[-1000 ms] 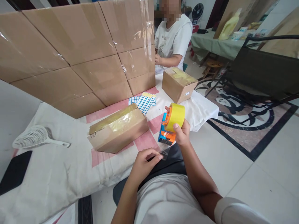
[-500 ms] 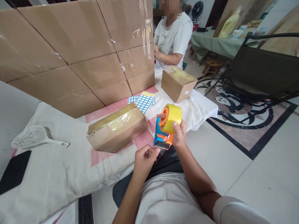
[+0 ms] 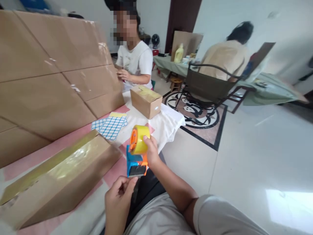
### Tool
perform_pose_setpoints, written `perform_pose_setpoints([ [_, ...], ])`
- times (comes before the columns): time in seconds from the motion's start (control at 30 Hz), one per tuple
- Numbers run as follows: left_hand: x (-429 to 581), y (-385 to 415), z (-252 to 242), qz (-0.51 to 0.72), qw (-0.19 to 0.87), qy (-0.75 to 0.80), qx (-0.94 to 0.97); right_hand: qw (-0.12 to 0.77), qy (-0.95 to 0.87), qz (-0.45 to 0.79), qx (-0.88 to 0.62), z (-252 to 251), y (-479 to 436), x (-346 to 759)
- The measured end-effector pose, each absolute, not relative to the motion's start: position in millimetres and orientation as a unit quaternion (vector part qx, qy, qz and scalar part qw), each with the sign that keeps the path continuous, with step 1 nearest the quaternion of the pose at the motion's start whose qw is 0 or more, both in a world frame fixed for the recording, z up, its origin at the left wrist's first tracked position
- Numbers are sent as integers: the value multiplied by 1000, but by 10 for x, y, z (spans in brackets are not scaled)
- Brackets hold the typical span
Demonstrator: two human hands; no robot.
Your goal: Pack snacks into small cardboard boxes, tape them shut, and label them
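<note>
My right hand [image 3: 153, 150] grips a blue and orange tape dispenser [image 3: 131, 160], which carries a wide roll of yellowish tape [image 3: 142, 139]. Just below its cutter edge is my left hand [image 3: 119, 195], with thumb and forefinger pinched together at the clear tape end; the strip itself is hard to make out. A long cardboard box [image 3: 73, 176], taped along its top, lies on the table to the left of both hands. Beyond the dispenser, a smaller taped cardboard box [image 3: 146, 101] stands near the table's far corner.
Blue-bordered label sheets [image 3: 111, 127] lie between the long box and a tall wall of stacked cartons [image 3: 85, 78]. Across the table sits a person in a white shirt [image 3: 137, 63]. Another person [image 3: 220, 60] sits in a dark chair [image 3: 207, 86] farther right.
My view has swung right, so the table and boxes appear farther left and the seated person at right has come into sight. Both hands stay together at the dispenser.
</note>
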State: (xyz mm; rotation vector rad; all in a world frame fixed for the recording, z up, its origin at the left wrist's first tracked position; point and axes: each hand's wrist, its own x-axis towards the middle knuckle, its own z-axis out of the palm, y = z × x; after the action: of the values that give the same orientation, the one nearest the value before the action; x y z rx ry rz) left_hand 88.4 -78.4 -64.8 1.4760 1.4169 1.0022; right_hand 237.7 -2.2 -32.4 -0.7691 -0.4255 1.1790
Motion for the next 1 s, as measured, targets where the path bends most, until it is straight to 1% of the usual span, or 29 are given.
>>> perform_pose_setpoints([
  [0.2, 857, -834, -647, 401, 384, 556, 619, 741, -167, 554, -342, -254, -105, 2352],
  [0.5, 705, -873, -664, 400, 329, 559, 647, 696, -179, 633, -287, -299, -164, 2192],
  [0.57, 697, -880, -633, 403, 338, 547, 651, 687, -182, 639, -294, -318, -158, 2175],
  [0.77, 734, -858, -523, 389, 401, 526, 641, 685, -210, 606, -346, -326, -132, 2176],
  [0.9, 755, -833, -504, 373, 411, 525, 645, 683, -206, 608, -350, -273, -139, 2189],
  [1.0, 757, -829, -512, 370, 393, 532, 652, 675, -211, 608, -360, -251, -149, 2190],
])
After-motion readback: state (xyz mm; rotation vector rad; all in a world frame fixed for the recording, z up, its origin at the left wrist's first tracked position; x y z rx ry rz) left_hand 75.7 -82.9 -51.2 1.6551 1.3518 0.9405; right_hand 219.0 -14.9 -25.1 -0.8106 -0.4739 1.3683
